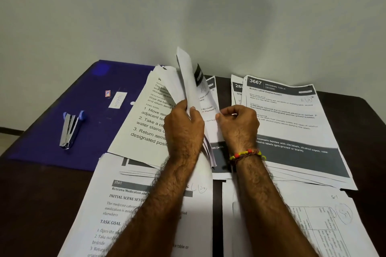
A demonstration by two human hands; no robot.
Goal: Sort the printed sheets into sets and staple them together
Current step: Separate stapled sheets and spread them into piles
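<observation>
My left hand [184,126] grips a thick bundle of printed sheets [154,115], held up and fanned above the table. My right hand [239,123] pinches the edge of one sheet [211,108] pulled aside from that bundle. A pile headed "3667" [292,123] lies at the right. Another pile headed "3565" [117,204] lies near me at the left. A sheet with a hand-drawn table [313,221] lies at the near right. A silver stapler with blue ends [71,129] rests on a purple folder [62,142], away from both hands.
The dark brown table [31,204] stands against a pale wall [188,16]. The purple folder carries a white label [118,99] and a small sticker [107,93]. A sheet numbered "28" [237,89] peeks out behind the "3667" pile.
</observation>
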